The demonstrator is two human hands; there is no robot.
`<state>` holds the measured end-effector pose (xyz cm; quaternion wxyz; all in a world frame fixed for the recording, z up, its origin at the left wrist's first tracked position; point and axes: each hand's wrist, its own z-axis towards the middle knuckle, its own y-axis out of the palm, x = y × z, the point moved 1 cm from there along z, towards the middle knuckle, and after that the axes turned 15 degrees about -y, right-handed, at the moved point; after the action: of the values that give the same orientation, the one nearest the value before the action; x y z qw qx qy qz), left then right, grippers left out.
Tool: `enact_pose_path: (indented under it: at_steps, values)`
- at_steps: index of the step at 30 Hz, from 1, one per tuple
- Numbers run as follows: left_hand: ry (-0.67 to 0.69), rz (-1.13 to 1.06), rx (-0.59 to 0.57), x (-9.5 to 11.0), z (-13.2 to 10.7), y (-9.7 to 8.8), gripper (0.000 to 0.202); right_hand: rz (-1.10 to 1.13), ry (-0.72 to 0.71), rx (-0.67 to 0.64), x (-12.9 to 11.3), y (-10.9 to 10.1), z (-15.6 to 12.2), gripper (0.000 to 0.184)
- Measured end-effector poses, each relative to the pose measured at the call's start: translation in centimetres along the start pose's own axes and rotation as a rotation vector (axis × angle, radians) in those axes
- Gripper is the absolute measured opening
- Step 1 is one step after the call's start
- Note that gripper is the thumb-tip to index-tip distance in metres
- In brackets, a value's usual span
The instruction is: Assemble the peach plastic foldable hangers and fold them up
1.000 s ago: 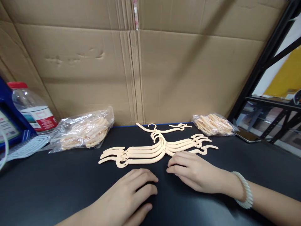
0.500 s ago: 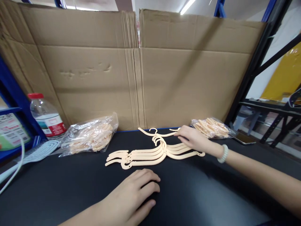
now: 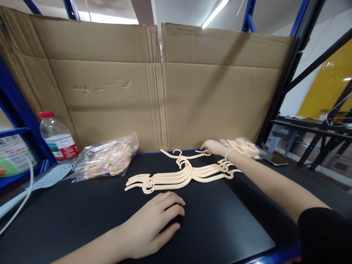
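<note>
My left hand [image 3: 156, 223] rests palm down on the black tabletop, its fingers loosely stretched and apart, holding nothing. In front of it lies an overlapping row of cream plastic clothes hangers [image 3: 170, 179], their hooks bunched at the middle. Behind these, one more cream hanger [image 3: 170, 155] lies with its hook toward the cardboard. My right hand [image 3: 216, 147] reaches far across to the right end of this rear hanger. Its fingers are bent together there; whether they grip the hanger's end is hidden. A pale bead bracelet [image 3: 229, 153] circles the right wrist.
Clear plastic bags of cream hangers lie at left [image 3: 107, 159] and right [image 3: 243, 147]. A phone [image 3: 276, 159] is at the far right. On the left are a red-capped bottle [image 3: 59, 141], a pale blue hairbrush [image 3: 52, 176] and a white cable [image 3: 20, 216]. Cardboard [image 3: 110, 91] walls the back.
My right hand has moved back and slightly left, away from above the front hangers' right ends. The left hand stays in place. The view has shifted a little.
</note>
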<state>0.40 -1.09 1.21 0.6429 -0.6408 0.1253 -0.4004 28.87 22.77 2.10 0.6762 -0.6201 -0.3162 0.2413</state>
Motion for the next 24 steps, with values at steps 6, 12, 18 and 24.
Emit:
enact_pose_path:
  at_steps: [6,12,18,24]
  values:
    - [0.014,-0.003,0.014,0.2,0.0,-0.2,0.025,-0.008,0.027,-0.038,0.4,0.8,0.2,0.026]
    - [0.016,0.006,0.013,0.1,-0.1,-0.1,0.025,0.004,0.040,-0.007,0.5,1.0,0.2,0.025]
    - [0.019,0.015,0.018,0.3,-0.1,-0.3,0.024,0.055,0.050,0.119,-0.5,0.5,-0.3,0.025]
    - [-0.020,-0.050,0.010,0.5,-0.1,-0.5,0.024,0.226,0.071,0.429,-1.8,-2.0,-1.2,0.019]
